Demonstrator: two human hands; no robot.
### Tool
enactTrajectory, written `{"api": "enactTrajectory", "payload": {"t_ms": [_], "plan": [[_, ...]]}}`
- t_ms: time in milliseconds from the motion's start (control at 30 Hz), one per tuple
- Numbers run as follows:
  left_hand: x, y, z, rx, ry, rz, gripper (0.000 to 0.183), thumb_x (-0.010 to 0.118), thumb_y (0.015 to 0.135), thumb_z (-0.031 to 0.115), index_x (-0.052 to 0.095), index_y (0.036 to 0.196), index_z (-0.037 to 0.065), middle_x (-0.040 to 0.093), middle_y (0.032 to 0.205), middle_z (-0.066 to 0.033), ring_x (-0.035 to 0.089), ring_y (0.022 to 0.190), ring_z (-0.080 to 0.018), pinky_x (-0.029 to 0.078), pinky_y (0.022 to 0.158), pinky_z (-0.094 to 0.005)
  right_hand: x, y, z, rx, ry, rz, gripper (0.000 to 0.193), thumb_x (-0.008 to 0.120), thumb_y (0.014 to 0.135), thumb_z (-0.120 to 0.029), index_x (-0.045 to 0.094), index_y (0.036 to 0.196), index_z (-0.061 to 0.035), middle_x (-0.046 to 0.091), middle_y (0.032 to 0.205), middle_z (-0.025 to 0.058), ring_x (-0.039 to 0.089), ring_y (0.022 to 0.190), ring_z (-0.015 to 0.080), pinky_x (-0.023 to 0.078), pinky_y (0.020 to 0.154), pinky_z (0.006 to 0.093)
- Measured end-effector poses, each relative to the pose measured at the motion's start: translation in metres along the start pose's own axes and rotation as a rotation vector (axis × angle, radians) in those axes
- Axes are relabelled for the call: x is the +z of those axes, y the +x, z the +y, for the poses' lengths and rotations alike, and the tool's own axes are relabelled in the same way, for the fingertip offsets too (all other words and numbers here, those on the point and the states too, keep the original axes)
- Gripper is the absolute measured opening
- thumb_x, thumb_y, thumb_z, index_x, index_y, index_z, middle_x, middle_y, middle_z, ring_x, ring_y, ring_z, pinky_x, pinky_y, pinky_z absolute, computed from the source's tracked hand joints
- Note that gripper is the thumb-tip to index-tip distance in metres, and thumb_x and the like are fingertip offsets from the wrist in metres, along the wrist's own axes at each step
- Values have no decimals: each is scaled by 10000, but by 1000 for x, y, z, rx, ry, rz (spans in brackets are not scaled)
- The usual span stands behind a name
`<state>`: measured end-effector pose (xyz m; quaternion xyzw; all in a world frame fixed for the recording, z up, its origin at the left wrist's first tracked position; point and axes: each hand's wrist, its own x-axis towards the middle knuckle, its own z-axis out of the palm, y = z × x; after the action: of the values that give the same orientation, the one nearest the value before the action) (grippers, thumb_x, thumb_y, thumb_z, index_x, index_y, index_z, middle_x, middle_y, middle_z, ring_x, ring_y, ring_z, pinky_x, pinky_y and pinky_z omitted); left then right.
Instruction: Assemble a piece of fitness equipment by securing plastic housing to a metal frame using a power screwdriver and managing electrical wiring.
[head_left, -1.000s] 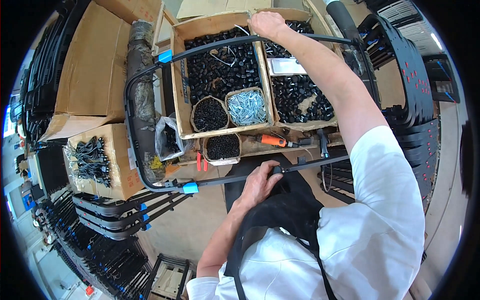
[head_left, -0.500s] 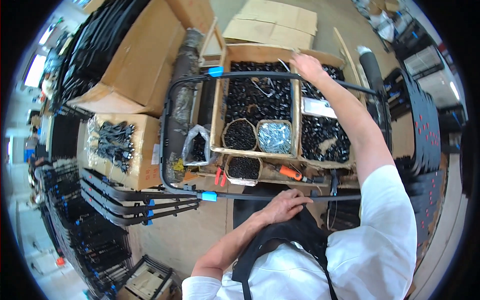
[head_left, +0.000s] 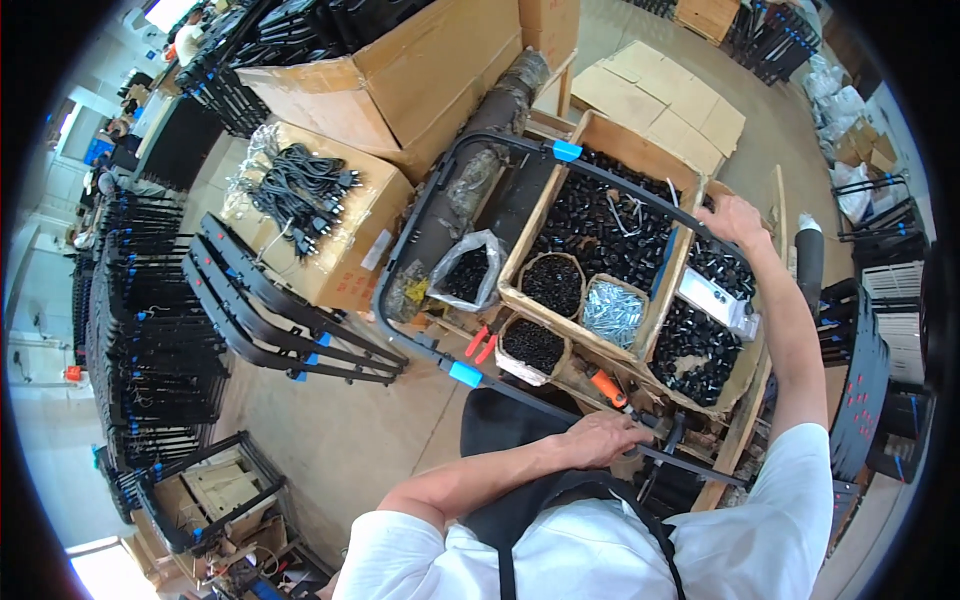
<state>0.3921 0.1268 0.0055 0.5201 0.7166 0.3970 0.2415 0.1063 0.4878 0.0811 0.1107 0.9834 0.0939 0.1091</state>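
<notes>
1. A black tubular frame (head_left: 420, 235) with rounded corners and blue tape bands is lying across the middle of the frame, over the wooden crate (head_left: 690, 225) of black parts.
2. Its long axis is running from the lower right, near the person's chest, up toward the upper centre, where the far bar with one blue band is crossing the crate's top edge.
3. The near bar is slanting from the centre left down to the lower right, carrying a second blue band.
4. The left hand (head_left: 600, 440) is closing around this near bar at lower centre, fingers curled over the tube.
5. The right hand (head_left: 735, 222) is reaching out to the upper right, and is gripping the far bar where it is passing over the crate's right compartment.
6. Inside the frame's outline are sitting round baskets (head_left: 550, 285) of black pieces, a basket of silver screws (head_left: 612, 312) and a clear bag (head_left: 468, 270) of black parts.
7. Red-handled pliers (head_left: 480, 343) and an orange-handled tool (head_left: 606, 387) are lying just beside the near bar.
8. Cardboard boxes (head_left: 400, 80) and a box of black cables (head_left: 300, 190) are crowding the upper left.
9. Stacked black frames (head_left: 280, 320) are lining the left side, close to the frame's rounded left end.
10. Bare floor (head_left: 350, 440) is opening at lower left, below the near bar.
</notes>
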Motion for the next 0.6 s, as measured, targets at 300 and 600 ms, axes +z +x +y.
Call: {"api": "enactTrajectory", "payload": {"t_ms": [300, 600], "plan": [[-8, 12, 4, -285, -137, -270, 194, 561, 1055, 293, 661, 1188, 194, 707, 1011, -150, 710, 962, -392, 564, 830, -523, 0, 16, -16, -52, -32, 30, 578, 527, 1023, -493, 778, 982, 26, 757, 1064, 275, 731, 1066, 428, 584, 930, 514], [-12, 15, 6, -197, -141, -161, 295, 712, 969, 285, 626, 1226, 167, 666, 1129, -201, 653, 1131, -414, 524, 966, -516, -11, 6, -11, -34, -18, -8, 604, 543, 999, -542, 779, 1023, 14, 764, 1075, 263, 744, 1060, 400, 581, 945, 512]]}}
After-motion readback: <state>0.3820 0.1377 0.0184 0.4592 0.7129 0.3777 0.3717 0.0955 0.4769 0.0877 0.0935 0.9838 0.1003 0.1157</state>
